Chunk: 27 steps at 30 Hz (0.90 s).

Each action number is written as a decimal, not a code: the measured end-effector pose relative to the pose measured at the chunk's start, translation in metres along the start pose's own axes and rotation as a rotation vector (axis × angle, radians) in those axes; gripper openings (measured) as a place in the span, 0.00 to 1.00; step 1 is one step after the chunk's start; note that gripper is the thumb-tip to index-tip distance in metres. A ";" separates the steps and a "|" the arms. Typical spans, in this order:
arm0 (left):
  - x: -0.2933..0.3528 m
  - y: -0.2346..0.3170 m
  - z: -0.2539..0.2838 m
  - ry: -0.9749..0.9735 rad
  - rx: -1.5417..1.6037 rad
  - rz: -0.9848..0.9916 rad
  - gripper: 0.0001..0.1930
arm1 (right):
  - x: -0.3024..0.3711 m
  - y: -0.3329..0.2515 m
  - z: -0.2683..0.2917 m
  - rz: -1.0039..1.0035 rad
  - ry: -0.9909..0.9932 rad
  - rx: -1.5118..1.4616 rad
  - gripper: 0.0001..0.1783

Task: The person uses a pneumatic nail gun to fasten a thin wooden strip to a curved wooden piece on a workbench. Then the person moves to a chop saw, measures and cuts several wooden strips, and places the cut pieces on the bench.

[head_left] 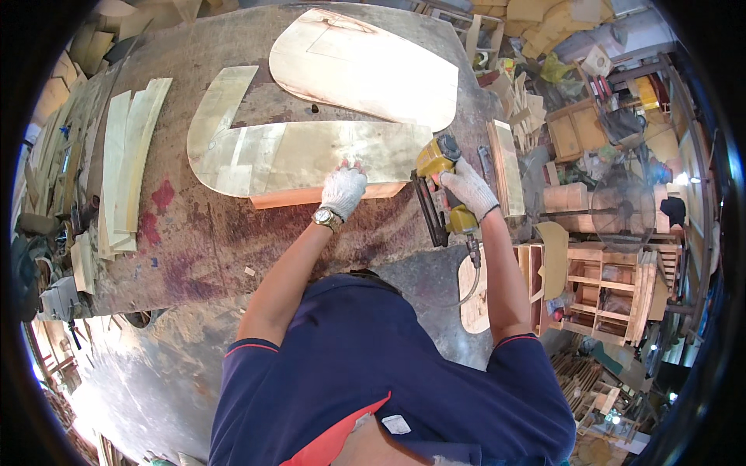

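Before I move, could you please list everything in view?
Table: one, stained brown, ahead
Nail gun: one, yellow and black, right hand
Hose: one, grey, below nail gun
Hooked panel: one, pale, under left hand
Rounded board: one, pale, table's far side
Strips: several, pale, table's left
Fan: one, grey, right
Wooden frames: several, tan, right
Wood scraps: many, tan, around edges
Watch: one, metallic, person's left
Shirt: one, navy, bottom
Left hand: one, white-gloved, on hooked panel
Right hand: one, white-gloved, gripping nail gun

Yellow nailer, white gloves, navy shirt
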<state>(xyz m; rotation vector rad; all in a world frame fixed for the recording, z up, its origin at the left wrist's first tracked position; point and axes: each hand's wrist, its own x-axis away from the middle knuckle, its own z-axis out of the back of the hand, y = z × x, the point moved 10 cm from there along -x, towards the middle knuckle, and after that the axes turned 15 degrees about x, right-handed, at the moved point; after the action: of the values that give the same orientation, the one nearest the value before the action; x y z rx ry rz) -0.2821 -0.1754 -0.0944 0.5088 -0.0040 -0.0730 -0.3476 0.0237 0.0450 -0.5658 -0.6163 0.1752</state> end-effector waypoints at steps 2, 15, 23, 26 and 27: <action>0.001 0.001 0.000 0.009 0.011 -0.008 0.21 | -0.001 0.010 0.003 0.014 0.058 0.138 0.30; -0.005 0.011 0.007 -0.113 0.133 0.126 0.21 | -0.052 0.184 -0.029 -0.305 0.434 0.825 0.51; -0.023 0.024 -0.012 -0.135 -0.057 0.063 0.23 | -0.034 0.138 -0.063 0.033 0.856 0.631 0.34; -0.023 0.043 -0.004 0.161 -0.262 -0.211 0.28 | -0.064 0.120 -0.107 0.140 0.590 0.021 0.21; -0.024 0.037 -0.012 0.106 -0.257 -0.181 0.29 | -0.078 0.125 -0.129 0.118 0.388 -0.411 0.18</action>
<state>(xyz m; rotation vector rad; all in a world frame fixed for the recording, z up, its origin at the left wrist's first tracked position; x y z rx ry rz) -0.3033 -0.1358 -0.0870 0.2548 0.1534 -0.2208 -0.3329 0.0453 -0.1490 -1.0064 -0.2374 0.0443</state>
